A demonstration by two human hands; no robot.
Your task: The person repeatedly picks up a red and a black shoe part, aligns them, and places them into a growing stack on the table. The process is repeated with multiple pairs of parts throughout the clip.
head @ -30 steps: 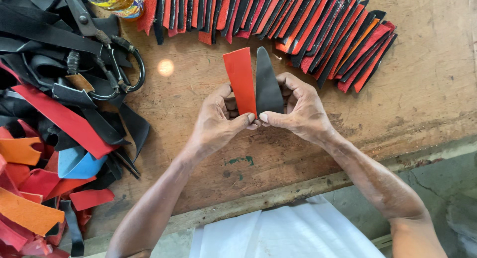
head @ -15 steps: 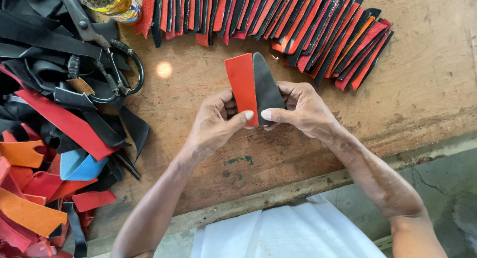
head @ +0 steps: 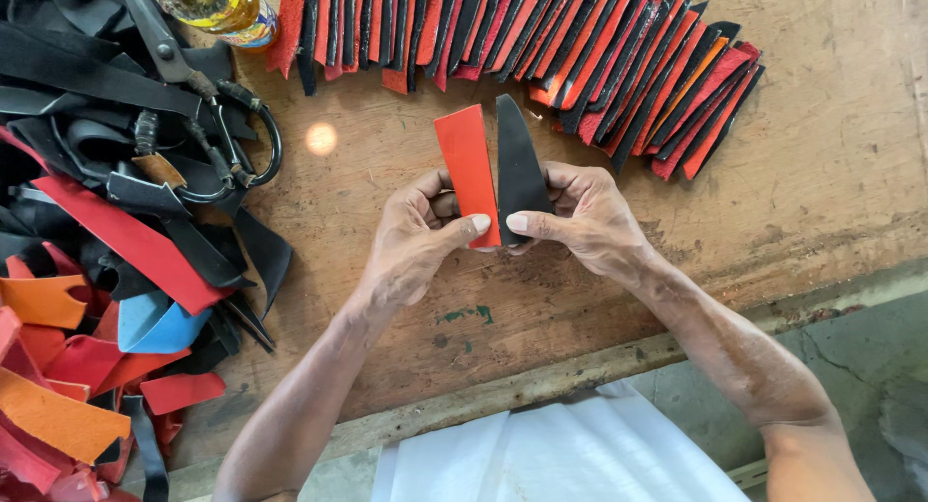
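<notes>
Red strip (head: 468,164): pinched in left hand (head: 411,243) fingers. Black strip (head: 519,166): clamped by right hand (head: 580,217). Held upright, edges side by side above worktop (head: 822,173), apparently for matching.

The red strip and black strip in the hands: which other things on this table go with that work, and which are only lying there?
In the work:
- left hand holding the red strip
- right hand holding the black strip
- row of red and black strips, same kind

Lying about:
- scissors
- bottle
- pile of scraps
- white sheet
</notes>
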